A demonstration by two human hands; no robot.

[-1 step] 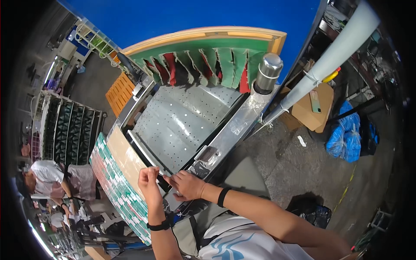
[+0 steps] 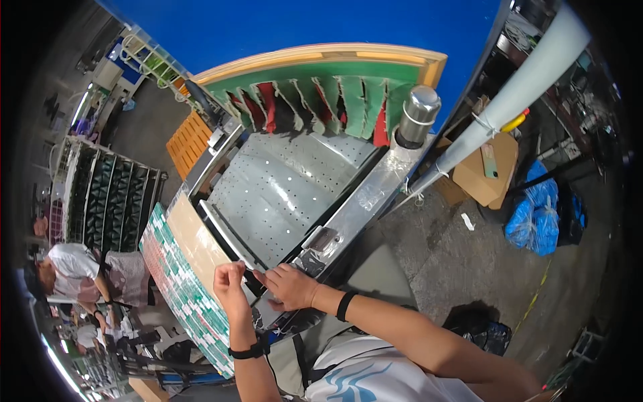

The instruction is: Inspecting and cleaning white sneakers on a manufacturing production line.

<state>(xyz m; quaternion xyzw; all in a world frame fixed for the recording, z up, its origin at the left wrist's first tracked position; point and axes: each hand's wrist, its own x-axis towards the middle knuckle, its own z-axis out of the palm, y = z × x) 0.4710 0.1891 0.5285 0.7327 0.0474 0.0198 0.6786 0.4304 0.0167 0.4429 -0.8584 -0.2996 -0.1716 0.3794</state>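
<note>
My left hand point(image 2: 230, 287) is curled, my right hand point(image 2: 289, 288) half-bent; I cannot tell whether either grips anything. The holed metal plate point(image 2: 268, 201), at twelve o'clock beyond them, looks stiff, slick and probably heavy, best held by its edges.

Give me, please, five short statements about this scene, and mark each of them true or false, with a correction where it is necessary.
1. A black band is on each of the person's wrists. True.
2. The right hand grips the silver cylinder. False: the right hand is near the lower end of the perforated plate, away from the silver cylinder.
3. Blue plastic bags lie on the floor at the right. True.
4. The orange slatted piece is right of the perforated plate. False: the orange slatted piece is left of it.
5. The left hand is left of the right hand. True.
</note>
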